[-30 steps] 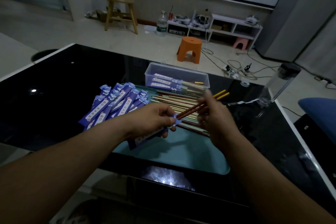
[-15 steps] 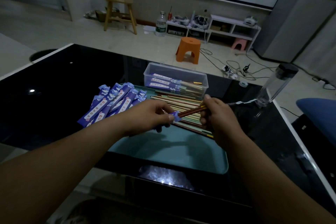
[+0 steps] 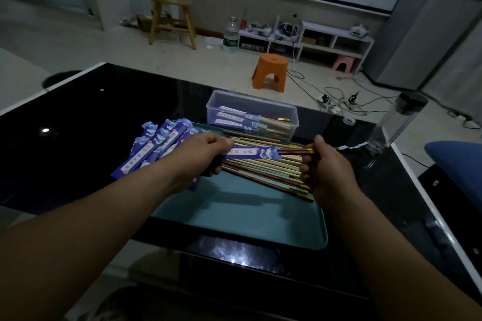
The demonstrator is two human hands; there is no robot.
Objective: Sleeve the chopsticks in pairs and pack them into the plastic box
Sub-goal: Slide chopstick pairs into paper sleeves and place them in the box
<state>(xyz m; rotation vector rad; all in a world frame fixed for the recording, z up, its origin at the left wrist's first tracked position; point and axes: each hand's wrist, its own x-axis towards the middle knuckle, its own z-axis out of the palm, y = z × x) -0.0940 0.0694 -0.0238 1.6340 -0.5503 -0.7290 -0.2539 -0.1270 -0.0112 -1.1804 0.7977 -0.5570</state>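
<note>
1. Left hand (image 3: 206, 150) pinches purple sleeve (image 3: 251, 152) end; right hand (image 3: 323, 164) pinches red chopstick pair (image 3: 294, 150), mostly sleeved, above teal tray (image 3: 234, 211).
2. Push straight, tips together, sleeve level; then plastic box (image 3: 250, 105) just behind.

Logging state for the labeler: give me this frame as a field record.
left hand: grips sleeve
right hand: pinches pair near gold-tipped end
pair: partly in sleeve, gold-tipped end sticking out
box: open, holds sleeved pairs
tray: loose chopsticks; spare sleeves at its left edge
stage: sleeving, this pair not yet packed
</note>
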